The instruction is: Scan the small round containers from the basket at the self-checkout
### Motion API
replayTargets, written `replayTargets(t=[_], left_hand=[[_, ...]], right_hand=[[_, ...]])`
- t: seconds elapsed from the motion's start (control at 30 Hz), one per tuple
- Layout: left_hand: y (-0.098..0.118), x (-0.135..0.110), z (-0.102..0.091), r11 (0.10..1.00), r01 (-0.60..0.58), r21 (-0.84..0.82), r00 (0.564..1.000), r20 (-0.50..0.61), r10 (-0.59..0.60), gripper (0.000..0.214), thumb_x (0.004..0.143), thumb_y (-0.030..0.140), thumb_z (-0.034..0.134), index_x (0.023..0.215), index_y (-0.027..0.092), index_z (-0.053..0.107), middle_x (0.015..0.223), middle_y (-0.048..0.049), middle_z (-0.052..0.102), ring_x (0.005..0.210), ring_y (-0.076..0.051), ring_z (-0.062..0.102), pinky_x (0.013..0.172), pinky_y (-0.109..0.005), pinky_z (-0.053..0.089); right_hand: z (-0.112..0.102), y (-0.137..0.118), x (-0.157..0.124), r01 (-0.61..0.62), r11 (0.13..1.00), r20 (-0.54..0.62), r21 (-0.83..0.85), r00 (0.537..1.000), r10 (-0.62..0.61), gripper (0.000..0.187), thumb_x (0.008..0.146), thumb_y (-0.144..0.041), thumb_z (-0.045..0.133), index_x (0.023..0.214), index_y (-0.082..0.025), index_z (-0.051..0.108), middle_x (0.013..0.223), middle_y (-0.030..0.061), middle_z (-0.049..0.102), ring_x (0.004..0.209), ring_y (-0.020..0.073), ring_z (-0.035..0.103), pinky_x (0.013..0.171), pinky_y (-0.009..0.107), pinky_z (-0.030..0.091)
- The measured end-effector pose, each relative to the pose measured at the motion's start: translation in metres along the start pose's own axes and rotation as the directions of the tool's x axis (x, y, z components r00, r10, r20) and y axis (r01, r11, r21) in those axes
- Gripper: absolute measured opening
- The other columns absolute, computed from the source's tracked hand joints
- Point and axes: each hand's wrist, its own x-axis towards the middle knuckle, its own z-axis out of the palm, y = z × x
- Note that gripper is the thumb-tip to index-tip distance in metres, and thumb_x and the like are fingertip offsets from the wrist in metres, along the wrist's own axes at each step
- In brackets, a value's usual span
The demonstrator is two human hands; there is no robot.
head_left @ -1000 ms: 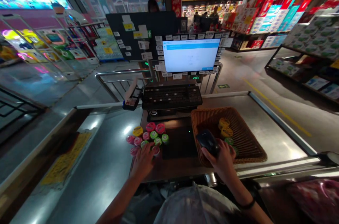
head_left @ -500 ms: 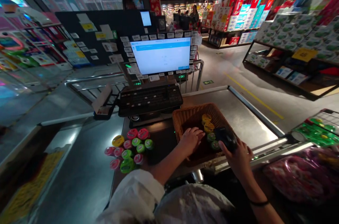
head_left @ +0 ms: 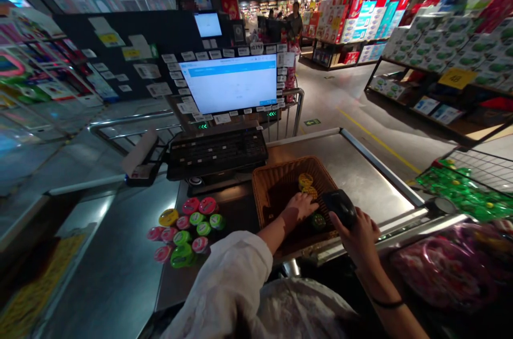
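My left hand (head_left: 300, 207) reaches into a brown wicker basket (head_left: 262, 181), its fingers curled down over a small green-lidded tub that they mostly hide. Just below the fingertips a second green-lidded tub (head_left: 318, 221) shows. Two yellow-lidded tubs (head_left: 306, 185) lie beyond the hand inside the basket. In my right hand (head_left: 358, 229) is a black handheld barcode scanner (head_left: 340, 206), held over the basket's right side. Left of the basket, several pink, green and yellow tubs (head_left: 188, 227) stand grouped on the counter.
Behind the counter stand a lit monitor (head_left: 236, 83) and a black keyboard (head_left: 216, 152). Metal counter (head_left: 360, 173) extends to the right. A wire cart with green bottles (head_left: 468, 189) and pink packages (head_left: 436, 267) are at my right. People (head_left: 295, 21) are in the background.
My left hand has moved forward and right onto the upper green-lidded tub, covering it. My right hand keeps hold of the scanner. The view has shifted slightly to the right.
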Motion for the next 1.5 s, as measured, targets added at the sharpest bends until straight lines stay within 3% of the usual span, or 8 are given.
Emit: replayTargets(t=[0.13,0.27,0.5,0.7,0.97,1.07,1.3,1.5], left_hand=[[0.0,-0.003,-0.001,0.996,0.078,-0.03,0.997,0.03,-0.077,0.023,0.095,0.016,0.048,0.111,0.019,0.063,0.109,-0.0105,0.063,0.094,-0.022,0.063,0.08,-0.034,0.046],[-0.001,-0.016,-0.013,0.985,0.151,-0.084,0.988,-0.017,-0.153,0.023,0.093,0.02,0.057,0.115,0.02,0.061,0.112,-0.0102,0.065,0.104,-0.023,0.063,0.086,-0.033,0.047],[-0.016,-0.07,-0.046,0.94,0.262,-0.217,0.947,-0.128,-0.294,0.036,0.09,0.036,0.067,0.124,0.028,0.058,0.114,-0.0038,0.071,0.107,-0.022,0.066,0.093,-0.034,0.048],[-0.022,-0.141,-0.063,0.822,0.26,-0.507,0.785,-0.384,-0.486,0.032,0.092,0.028,0.065,0.123,0.026,0.058,0.119,-0.003,0.071,0.11,-0.02,0.066,0.097,-0.034,0.05],[-0.036,-0.207,-0.067,0.806,0.294,-0.514,0.639,-0.521,-0.566,0.032,0.09,0.016,0.061,0.12,0.027,0.062,0.123,-0.005,0.07,0.114,-0.021,0.065,0.097,-0.039,0.053],[-0.042,-0.229,-0.069,0.86,0.311,-0.406,0.643,-0.576,-0.505,0.034,0.093,0.013,0.055,0.122,0.028,0.063,0.132,-0.0053,0.066,0.121,-0.02,0.061,0.1,-0.039,0.051],[-0.049,-0.266,-0.082,0.928,0.343,-0.144,0.728,-0.584,-0.359,0.037,0.098,0.015,0.049,0.129,0.03,0.062,0.14,-0.0051,0.061,0.13,-0.021,0.054,0.103,-0.039,0.047],[-0.055,-0.275,-0.075,0.867,0.396,-0.303,0.644,-0.581,-0.498,0.033,0.098,0.02,0.049,0.126,0.03,0.063,0.135,-0.0057,0.064,0.123,-0.021,0.059,0.102,-0.04,0.048]], right_hand=[[0.002,-0.002,0.004,0.016,1.0,0.009,-0.001,1.0,-0.016,0.073,0.083,-0.082,0.03,0.097,-0.021,0.067,0.098,0.0113,0.071,0.1,0.032,0.059,0.094,0.049,0.033],[0.004,-0.006,0.005,0.03,1.0,0.017,0.007,0.999,-0.031,0.069,0.084,-0.08,0.031,0.095,-0.022,0.067,0.1,0.0102,0.071,0.101,0.0315,0.059,0.095,0.049,0.031],[0.005,-0.015,0.006,0.039,0.995,0.04,0.088,0.998,-0.043,0.069,0.079,-0.082,0.036,0.097,-0.022,0.067,0.101,0.0123,0.071,0.102,0.0333,0.059,0.096,0.051,0.032],[0.013,-0.031,0.001,0.111,0.975,0.125,0.192,0.983,-0.136,0.058,0.081,-0.073,0.044,0.099,-0.023,0.068,0.103,0.0105,0.07,0.106,0.0319,0.059,0.097,0.047,0.036],[0.039,-0.069,-0.02,0.238,0.931,0.157,0.275,0.945,-0.288,0.046,0.079,-0.064,0.052,0.102,-0.026,0.067,0.108,0.0078,0.07,0.109,0.0313,0.059,0.101,0.051,0.035],[0.045,-0.087,-0.028,0.214,0.917,0.2,0.336,0.936,-0.291,0.046,0.079,-0.063,0.053,0.103,-0.026,0.066,0.106,0.0078,0.071,0.107,0.0312,0.061,0.101,0.051,0.036],[0.045,-0.123,-0.044,0.144,0.89,0.244,0.434,0.932,-0.27,0.052,0.074,-0.065,0.054,0.104,-0.024,0.066,0.107,0.01,0.071,0.107,0.0326,0.062,0.102,0.052,0.038],[0.045,-0.134,-0.05,0.188,0.89,0.239,0.415,0.922,-0.306,0.052,0.075,-0.067,0.052,0.1,-0.024,0.068,0.105,0.0101,0.071,0.106,0.0326,0.062,0.099,0.051,0.04]])
